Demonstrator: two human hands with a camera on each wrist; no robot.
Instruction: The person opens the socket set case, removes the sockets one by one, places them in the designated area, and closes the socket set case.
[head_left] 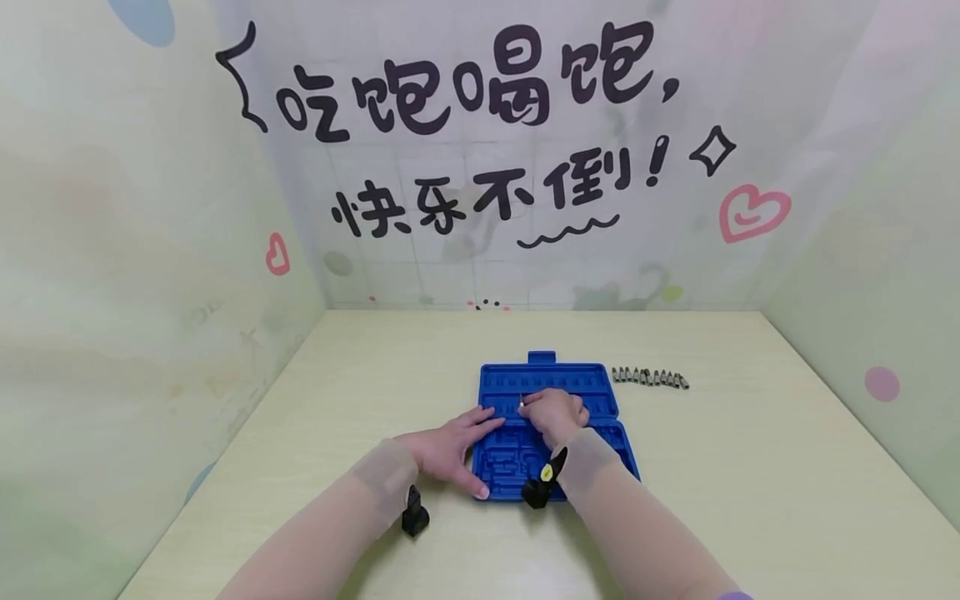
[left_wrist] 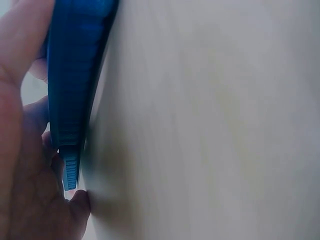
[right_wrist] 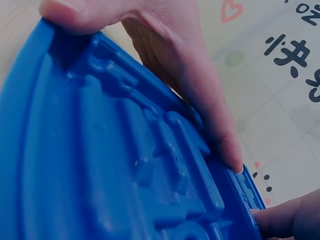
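Note:
A blue plastic tool case [head_left: 504, 477] lies open on the table, its moulded recesses facing up. Along its left side my left hand [head_left: 450, 448] rests with spread fingers, thumb at the near left corner and fingertips by the hinge. In the left wrist view the same hand lies against the case's ribbed side wall [left_wrist: 75, 80]. Over the far half of the case, my right hand [head_left: 557, 414] pinches a small shiny metal piece [head_left: 522, 402], which looks like a socket. Only a thumb or finger [right_wrist: 285, 216] of that hand shows in the right wrist view; the piece is hidden there.
A row of several small metal sockets [head_left: 649, 377] lies on the table right of the case's far half. Printed walls enclose the pale wooden table [head_left: 390, 358] at the back and both sides. A latch tab [head_left: 542, 357] sticks out from the case's far edge.

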